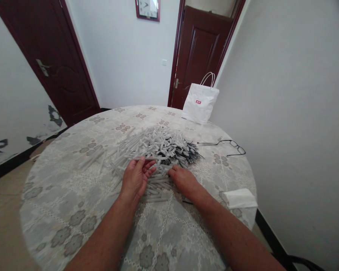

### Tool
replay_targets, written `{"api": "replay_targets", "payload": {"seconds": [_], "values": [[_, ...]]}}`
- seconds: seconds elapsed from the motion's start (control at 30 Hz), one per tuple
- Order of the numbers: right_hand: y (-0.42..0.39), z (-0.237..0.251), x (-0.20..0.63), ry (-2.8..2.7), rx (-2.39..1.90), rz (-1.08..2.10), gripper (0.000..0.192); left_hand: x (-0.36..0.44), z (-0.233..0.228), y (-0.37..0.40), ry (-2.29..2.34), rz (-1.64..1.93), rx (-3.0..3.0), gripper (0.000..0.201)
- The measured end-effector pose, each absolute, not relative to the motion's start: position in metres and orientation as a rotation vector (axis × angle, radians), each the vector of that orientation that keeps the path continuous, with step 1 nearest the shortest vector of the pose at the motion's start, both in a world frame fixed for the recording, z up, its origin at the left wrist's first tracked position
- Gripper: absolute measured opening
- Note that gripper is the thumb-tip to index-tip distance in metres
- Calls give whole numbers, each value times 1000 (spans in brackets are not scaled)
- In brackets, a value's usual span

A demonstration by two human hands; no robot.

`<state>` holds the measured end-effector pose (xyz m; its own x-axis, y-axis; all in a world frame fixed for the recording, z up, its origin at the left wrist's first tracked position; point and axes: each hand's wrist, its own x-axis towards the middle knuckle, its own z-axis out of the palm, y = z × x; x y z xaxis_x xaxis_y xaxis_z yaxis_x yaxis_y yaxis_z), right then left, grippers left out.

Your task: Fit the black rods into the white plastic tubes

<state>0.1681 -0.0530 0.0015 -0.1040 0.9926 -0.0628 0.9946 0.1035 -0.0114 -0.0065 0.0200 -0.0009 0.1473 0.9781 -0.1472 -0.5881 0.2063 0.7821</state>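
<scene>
Workpiece: one pale tube (159, 158), center of frame, approx. horizontal, above the near side of the pile.

L hand (135, 177): thumb and index finger pinched on the tube near its left end; remaining fingers part-open, loosely curled, palm turned toward frame center. R hand (185, 181): fingers bent inward, low at the near-right side of the pile; fingertips mostly hidden, so whether a part is gripped cannot be told.

Stock on bench (56, 188): short white pieces (161, 141) heaped at center; slim dark pieces (191, 152) at the right side of the heap; loose tubes (158, 185) between the forearms, approx. parallel (a few overlap). Peripheral items: eyeglasses (237, 146) at center right, white bag (200, 103) upper right, folded white item (240, 198) lower right; all well apart from the hands.

Step in hand (judged from pose): single-part handling, L hand supporting the tube, R hand at the stock. Next move, by judgement, calls for a light, steady L pinch w/ the tube's right end unobstructed, plus precise R fingertip control, as adjacent parts are thin, loose and likely to roll.
</scene>
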Motion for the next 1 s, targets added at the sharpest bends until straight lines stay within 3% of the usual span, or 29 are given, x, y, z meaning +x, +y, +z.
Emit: {"api": "replay_targets", "payload": {"seconds": [1.0], "values": [[-52, -2, 167, 2351, 2107, -62, 25, -13, 4, 23, 746, 1249, 724, 16]]}}
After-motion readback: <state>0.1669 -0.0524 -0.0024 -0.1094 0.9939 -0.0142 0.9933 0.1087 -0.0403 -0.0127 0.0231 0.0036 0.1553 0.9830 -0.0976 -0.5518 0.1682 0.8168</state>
